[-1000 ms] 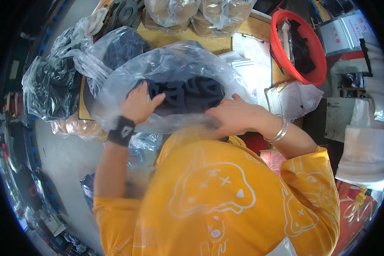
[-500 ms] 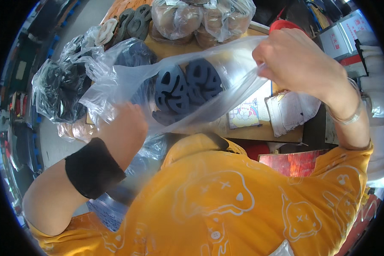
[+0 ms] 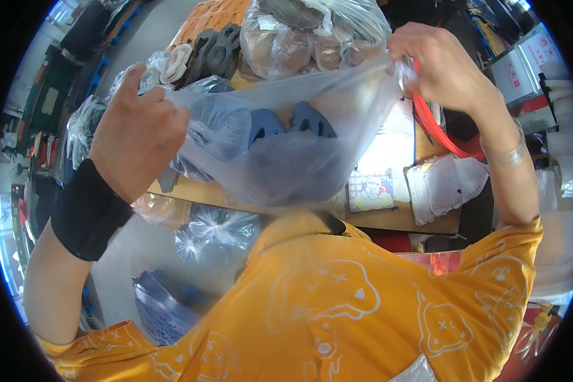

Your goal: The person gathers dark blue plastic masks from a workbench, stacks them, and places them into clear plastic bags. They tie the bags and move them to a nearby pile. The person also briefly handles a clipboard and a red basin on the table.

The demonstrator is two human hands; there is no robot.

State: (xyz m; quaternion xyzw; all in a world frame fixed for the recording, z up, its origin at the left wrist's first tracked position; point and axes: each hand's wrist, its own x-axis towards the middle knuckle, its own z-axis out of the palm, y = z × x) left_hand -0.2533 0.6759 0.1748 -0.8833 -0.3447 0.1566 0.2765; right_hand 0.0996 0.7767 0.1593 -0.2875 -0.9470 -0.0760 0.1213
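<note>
A clear plastic bag (image 3: 235, 165) hangs stretched between my two hands above the wooden table (image 3: 401, 219). Inside it, seen hazily through the film, lie blue foam shoes (image 3: 312, 121) with cut-out openings. My left hand (image 3: 140, 137) is closed at the bag's upper left end, its index finger raised; the thumb is hidden. At the opposite upper corner, my right hand (image 3: 433, 63) pinches the bunched plastic. The lower part of the bag sags in a rounded, cloudy bulge, so what lies in its bottom is blurred.
Bagged brown shoes (image 3: 286, 51) stand at the back of the table. Grey foam shoes (image 3: 219, 51) are left of them. On the right are a red curved band (image 3: 426, 121), a cartoon card (image 3: 371, 190) and white sheets (image 3: 449, 181). A blue crate (image 3: 165, 305) stands lower left.
My left hand has risen and moved left, pulling the bag wide. The shoes inside now show tipped up instead of soles facing me. My right hand has shifted slightly, still holding the bag.
</note>
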